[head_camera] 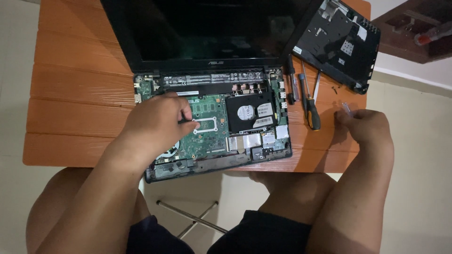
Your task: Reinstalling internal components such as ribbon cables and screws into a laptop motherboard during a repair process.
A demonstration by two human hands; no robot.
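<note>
An opened black laptop (212,164) lies on an orange wooden table (75,94), its green circuit board (209,136) and a black hard drive (252,113) exposed. My left hand (157,123) rests on the board's left part, fingers curled around something small near a silver square frame; what it pinches is hidden. My right hand (365,124) sits at the table's right edge, fingertips closed on a small clear part (347,108).
The laptop's dark screen (207,28) stands open at the back. A removed black cover panel (339,42) lies at the back right. Screwdrivers lie right of the laptop, one with a yellow-black handle (310,113). My knees and a metal stool frame (193,216) show below.
</note>
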